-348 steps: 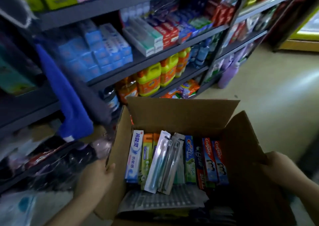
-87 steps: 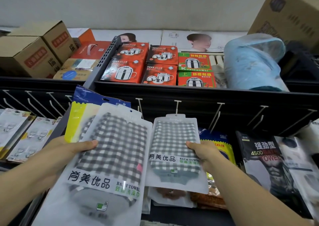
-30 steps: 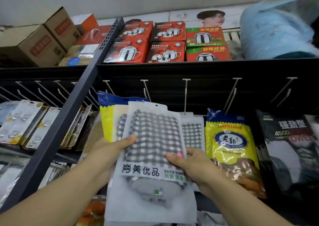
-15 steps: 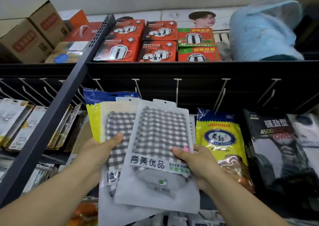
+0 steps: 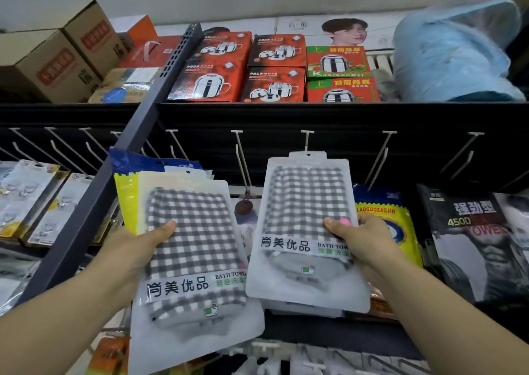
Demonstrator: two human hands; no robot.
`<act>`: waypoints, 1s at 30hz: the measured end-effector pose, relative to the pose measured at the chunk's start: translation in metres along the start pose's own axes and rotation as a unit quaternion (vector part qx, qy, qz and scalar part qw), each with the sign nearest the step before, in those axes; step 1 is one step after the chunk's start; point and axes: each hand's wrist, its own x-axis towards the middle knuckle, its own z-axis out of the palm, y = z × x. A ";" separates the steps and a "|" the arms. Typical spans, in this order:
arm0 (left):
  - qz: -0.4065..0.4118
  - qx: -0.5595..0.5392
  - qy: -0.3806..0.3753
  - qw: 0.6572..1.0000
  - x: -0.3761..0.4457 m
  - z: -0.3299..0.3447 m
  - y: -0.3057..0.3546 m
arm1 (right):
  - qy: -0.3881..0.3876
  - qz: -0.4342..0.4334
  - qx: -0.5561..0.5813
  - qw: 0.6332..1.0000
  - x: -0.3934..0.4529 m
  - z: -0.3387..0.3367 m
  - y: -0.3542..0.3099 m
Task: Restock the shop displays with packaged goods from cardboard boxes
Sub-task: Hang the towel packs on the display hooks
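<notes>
I hold two packaged checked bath towels in front of a wall of display hooks. My left hand [image 5: 134, 254] grips the left towel pack [image 5: 194, 260], thumb on its front, together with a yellow-and-blue pack [image 5: 126, 191] behind it. My right hand [image 5: 363, 243] grips the right towel pack [image 5: 306, 223] by its right edge. The top hole of that pack sits just below a metal hook [image 5: 307, 141]. I cannot tell whether the hook is through the hole.
Bare metal hooks [image 5: 383, 157] line the black panel. A yellow snack bag [image 5: 386, 223] and black towel packs [image 5: 475, 240] hang to the right. Carded goods [image 5: 31, 200] hang left of a grey upright post [image 5: 114, 180]. Red pot boxes [image 5: 211, 68] and cardboard boxes [image 5: 54, 60] fill the top shelf.
The two towel packs, stacked together half a second ago, are now apart. My right hand has carried its pack up and right to a hook; my left hand keeps the other pack lower left.
</notes>
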 end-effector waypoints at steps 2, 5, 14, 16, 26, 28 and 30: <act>0.012 0.003 -0.001 1.000 0.000 -0.004 0.003 | 0.000 -0.014 -0.011 1.000 0.003 0.002 -0.008; 0.017 0.004 -0.005 1.000 -0.002 -0.008 0.005 | 0.000 -0.026 -0.023 0.999 0.007 0.006 -0.018; 0.023 0.003 -0.016 1.000 -0.005 -0.018 0.013 | -0.001 0.021 -0.027 0.999 0.012 0.015 -0.027; 0.025 0.001 -0.019 0.999 -0.006 -0.020 0.014 | 0.003 0.027 -0.022 0.999 0.011 0.014 -0.027; 0.027 0.002 -0.019 0.999 -0.014 -0.020 0.019 | 0.016 0.049 -0.070 0.996 0.015 0.008 -0.020; 0.030 0.005 -0.021 0.999 -0.015 -0.019 0.020 | 0.018 0.047 -0.079 0.996 0.017 0.008 -0.015; 0.032 0.012 -0.024 0.999 -0.016 -0.019 0.021 | 0.016 0.046 -0.093 0.994 0.020 0.008 -0.008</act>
